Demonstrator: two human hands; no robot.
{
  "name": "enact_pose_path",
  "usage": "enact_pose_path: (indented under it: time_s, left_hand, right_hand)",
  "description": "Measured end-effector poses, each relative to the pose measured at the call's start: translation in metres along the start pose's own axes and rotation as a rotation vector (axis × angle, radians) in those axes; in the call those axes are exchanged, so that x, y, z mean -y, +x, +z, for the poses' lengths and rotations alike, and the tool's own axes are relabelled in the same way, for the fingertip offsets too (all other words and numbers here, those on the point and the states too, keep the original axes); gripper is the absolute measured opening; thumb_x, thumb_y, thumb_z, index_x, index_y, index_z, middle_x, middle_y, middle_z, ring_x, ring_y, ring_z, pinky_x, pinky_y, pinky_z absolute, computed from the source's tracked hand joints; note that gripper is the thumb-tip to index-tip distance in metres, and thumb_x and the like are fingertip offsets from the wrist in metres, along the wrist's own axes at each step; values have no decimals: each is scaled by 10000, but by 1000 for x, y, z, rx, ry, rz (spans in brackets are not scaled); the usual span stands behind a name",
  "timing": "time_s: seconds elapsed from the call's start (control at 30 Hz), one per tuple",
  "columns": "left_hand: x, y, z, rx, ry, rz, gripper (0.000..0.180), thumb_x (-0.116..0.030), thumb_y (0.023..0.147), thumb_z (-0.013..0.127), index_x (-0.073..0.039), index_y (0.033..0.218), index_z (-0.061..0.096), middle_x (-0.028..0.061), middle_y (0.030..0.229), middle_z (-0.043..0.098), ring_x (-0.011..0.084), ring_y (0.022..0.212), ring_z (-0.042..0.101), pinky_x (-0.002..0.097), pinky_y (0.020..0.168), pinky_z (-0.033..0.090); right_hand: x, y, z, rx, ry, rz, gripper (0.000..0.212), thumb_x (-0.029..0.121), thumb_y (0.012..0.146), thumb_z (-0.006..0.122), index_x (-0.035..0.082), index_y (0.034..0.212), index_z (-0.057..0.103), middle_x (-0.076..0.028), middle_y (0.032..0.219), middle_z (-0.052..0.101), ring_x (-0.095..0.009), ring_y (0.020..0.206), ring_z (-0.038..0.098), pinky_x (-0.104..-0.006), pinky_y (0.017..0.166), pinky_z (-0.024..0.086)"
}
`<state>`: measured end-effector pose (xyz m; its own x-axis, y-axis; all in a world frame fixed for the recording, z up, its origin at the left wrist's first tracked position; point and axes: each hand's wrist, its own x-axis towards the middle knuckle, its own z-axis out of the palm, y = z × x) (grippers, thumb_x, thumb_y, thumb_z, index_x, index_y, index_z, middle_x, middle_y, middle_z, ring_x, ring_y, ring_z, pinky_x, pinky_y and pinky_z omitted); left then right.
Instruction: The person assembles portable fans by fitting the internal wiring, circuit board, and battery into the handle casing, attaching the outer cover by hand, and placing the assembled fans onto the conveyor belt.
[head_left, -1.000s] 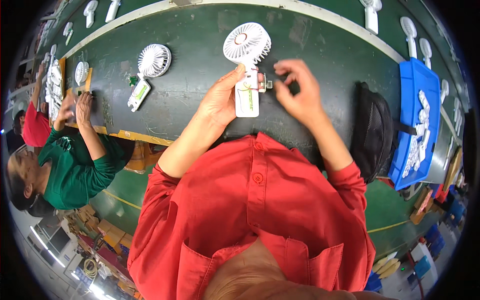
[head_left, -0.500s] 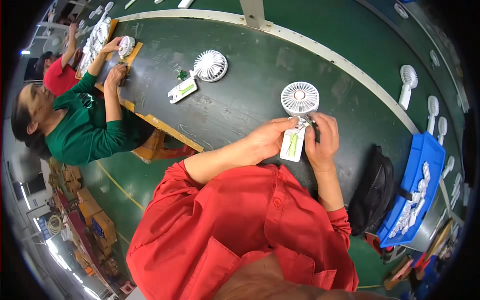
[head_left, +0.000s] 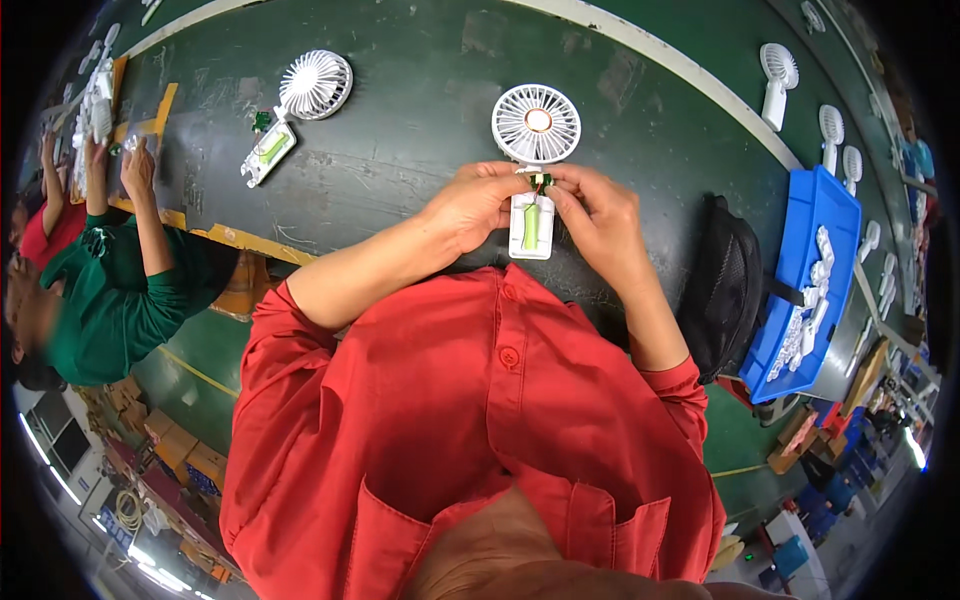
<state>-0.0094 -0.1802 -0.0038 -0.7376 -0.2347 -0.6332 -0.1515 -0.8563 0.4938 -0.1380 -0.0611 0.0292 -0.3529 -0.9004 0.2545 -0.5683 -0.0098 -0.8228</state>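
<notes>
One small green board lies, in the head view, at your left hand's two o'clock and your right hand's ten, atop an opened fan handle running twelve to six. Your right thumb and fingertips pinch it; you cannot tell what the left grips.

The held fan is showing smooth plastic. The surface is looking scuffed. The shirt is showing matt cloth.
</notes>
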Motion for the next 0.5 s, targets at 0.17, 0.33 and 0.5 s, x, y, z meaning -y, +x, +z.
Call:
enact_pose_path:
  time_s: [0.17,0.33,0.5]
  left_hand:
    - [1,3,-6,21,-10,-29,180,-116,846,587,21,959,616,89,860,657,154,747,651,310,693,553]
    - [-3,2,0,4,22,-16,190,-138,859,588,24,953,623,92,856,652,152,749,647,305,690,549]
    - [-3,0,1,-4,10,3,187,-132,857,605,27,954,624,94,853,656,154,744,651,303,687,556]
  right_hand:
    - [-1,1,-8,154,77,188,205,-14,778,628,25,979,648,-109,792,651,-222,686,618,-304,621,494]
    - [-9,-1,-4,158,-118,-90,232,-21,732,640,48,953,651,-94,785,632,-263,710,591,-354,616,489]
    - [-9,-1,-2,56,-183,-175,225,-45,709,634,41,916,649,-84,766,582,-262,729,564,-359,610,477]
